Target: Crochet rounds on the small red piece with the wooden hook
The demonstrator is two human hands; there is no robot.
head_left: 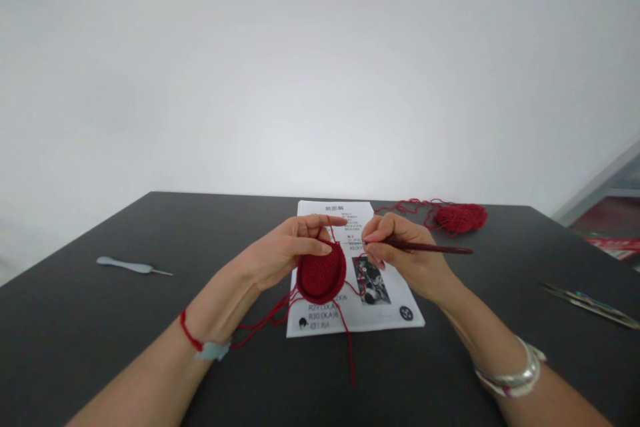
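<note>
My left hand [283, 250] pinches the rim of a round dark red crochet piece [321, 275], forefinger stretched out with the yarn strand over it. My right hand [407, 250] is closed on a dark brown crochet hook [430, 248], its tip pointing left toward the red piece. Both hands hover over a printed pattern sheet [363, 310] lying on the dark table [100, 327]. Red yarn [280, 313] trails from the piece toward my left wrist and down the table.
A ball of red yarn [460, 217] lies at the back right, a loose strand running to the sheet. A pale grey-handled hook [131, 267] lies at the left. Slim metal tools [593, 303] rest at the right edge. A white wall stands behind.
</note>
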